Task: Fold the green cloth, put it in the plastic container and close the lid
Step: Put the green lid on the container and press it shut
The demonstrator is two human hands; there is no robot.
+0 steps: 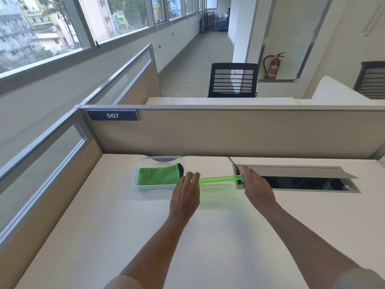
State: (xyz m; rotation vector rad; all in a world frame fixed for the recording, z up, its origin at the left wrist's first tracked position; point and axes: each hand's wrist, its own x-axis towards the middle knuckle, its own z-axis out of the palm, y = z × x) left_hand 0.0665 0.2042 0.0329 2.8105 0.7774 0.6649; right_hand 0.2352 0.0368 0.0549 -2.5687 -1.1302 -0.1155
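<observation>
The folded green cloth [157, 175] lies inside the clear plastic container [143, 189] on the white desk. Its black edge faces right. A translucent green lid [218, 178] hangs edge-on just above the desk, to the right of the container. My left hand [185, 192] grips the lid's left end, next to the container's right rim. My right hand [255, 185] grips its right end. A green tint falls on the desk under the lid.
An open cable hatch [302, 180] with a raised flap is sunk in the white desk [145, 236] behind my right hand. Beige partitions [229, 132] wall the back and left sides. A black chair [233, 80] stands beyond.
</observation>
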